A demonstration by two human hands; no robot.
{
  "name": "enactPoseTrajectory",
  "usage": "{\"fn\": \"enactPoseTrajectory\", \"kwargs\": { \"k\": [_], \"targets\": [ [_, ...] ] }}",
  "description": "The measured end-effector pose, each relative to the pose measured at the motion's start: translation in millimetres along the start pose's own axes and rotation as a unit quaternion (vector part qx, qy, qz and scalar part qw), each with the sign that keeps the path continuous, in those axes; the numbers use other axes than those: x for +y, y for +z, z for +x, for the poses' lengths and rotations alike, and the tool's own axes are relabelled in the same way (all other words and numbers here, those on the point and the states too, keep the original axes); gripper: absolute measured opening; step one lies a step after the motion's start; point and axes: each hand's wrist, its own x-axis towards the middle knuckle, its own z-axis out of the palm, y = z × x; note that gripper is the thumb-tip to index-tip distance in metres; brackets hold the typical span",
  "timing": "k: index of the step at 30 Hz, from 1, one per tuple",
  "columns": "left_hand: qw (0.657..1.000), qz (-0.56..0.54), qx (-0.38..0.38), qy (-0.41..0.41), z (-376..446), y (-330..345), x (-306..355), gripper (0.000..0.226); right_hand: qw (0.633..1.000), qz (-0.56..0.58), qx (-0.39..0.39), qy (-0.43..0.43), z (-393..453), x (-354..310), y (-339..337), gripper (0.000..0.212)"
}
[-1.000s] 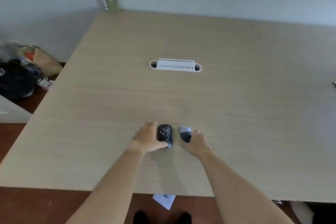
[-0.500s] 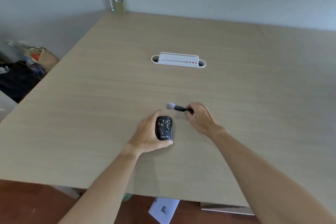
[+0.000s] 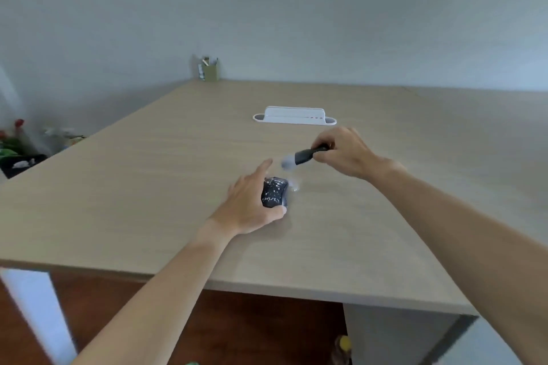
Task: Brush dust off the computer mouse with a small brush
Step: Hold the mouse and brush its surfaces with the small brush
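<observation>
left hand point(image 3: 252, 204) steadies mouse point(image 3: 274, 192) | right hand point(image 3: 344, 151) grips brush point(image 3: 299, 157)

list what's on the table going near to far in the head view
left hand on the mouse → brush held in the right hand → white cable tray → green pen holder at the far corner of the table
</observation>
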Motion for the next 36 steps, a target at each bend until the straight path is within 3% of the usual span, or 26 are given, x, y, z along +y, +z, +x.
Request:
{"fn": "enactPoseTrajectory", "kwargs": {
  "k": [2, 7, 12, 20, 26, 28, 31, 36],
  "targets": [
    [0.999, 0.000, 0.031, -0.016, -8, 1, 5, 0.102, 0.999, 0.026, 0.018, 0.012, -17, -15, 4, 0.013],
    [0.996, 0.001, 0.071, -0.053, -18, 4, 13, 0.089, 0.998, -0.009, -0.039, 0.048, -38, -23, 22, 0.020],
    [0.995, -0.004, 0.087, -0.049, -16, 5, 10, 0.074, 0.995, 0.001, 0.012, 0.102, -38, -11, 7, 0.019],
    [0.993, -0.015, 0.114, -0.032, -8, 9, 0, 0.070, 0.998, -0.001, -0.027, 0.058, -31, -22, 17, 0.024],
    [0.993, -0.020, 0.119, -0.022, -4, 10, -5, 0.071, 0.997, 0.047, 0.002, 0.065, -22, -23, 13, 0.020],
    [0.992, -0.023, 0.122, -0.021, -3, 10, -5, 0.069, 0.998, 0.025, -0.034, 0.051, -21, -27, 16, 0.023],
    [0.991, 0.002, 0.129, -0.024, -2, 9, -2, 0.064, 0.995, -0.038, -0.073, 0.065, -16, -21, 16, 0.028],
    [0.988, 0.093, 0.125, -0.009, -2, 7, 4, 0.058, 0.992, -0.005, -0.032, 0.119, -14, -8, 3, 0.025]
  ]
}}
